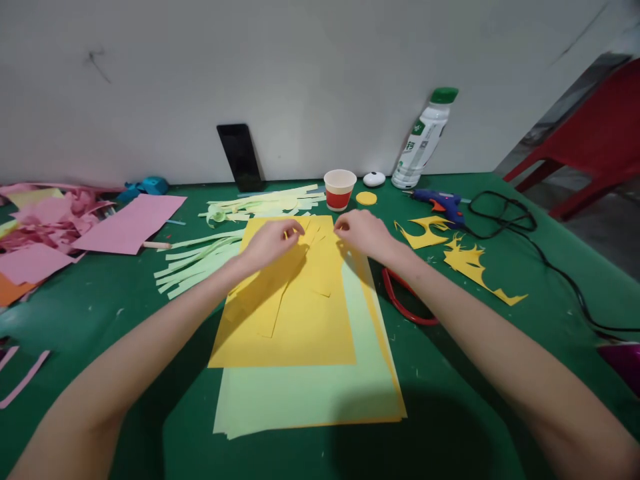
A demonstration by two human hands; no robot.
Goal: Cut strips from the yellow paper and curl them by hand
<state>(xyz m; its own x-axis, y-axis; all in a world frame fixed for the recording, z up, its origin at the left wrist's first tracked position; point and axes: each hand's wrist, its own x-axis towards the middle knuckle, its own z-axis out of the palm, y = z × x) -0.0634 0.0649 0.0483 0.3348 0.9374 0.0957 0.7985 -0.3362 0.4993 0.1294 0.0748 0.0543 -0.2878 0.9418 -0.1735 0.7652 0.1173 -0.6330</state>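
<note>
My left hand [274, 241] hovers over the upper part of a yellow paper sheet [315, 340], its fingers curled into a pinch. Across from it, near the sheet's upper right corner, my right hand [364, 232] is closed the same way. What either pinch holds, if anything, is too small to make out. Cut yellow paper pieces [273, 310] lie on the sheet below my hands. Pale green sheets [300, 400] are stacked beneath it. Red handles [407, 310], apparently of scissors, show partly behind my right forearm.
Fringed green paper [200, 263] lies left, near pink paper [133, 223]. A paper cup [340, 190], yellow disc [367, 198], white case [374, 179], phone [241, 157] and bottle [423, 140] stand along the wall. To the right are a glue gun [443, 203], its cord and yellow scraps [473, 263].
</note>
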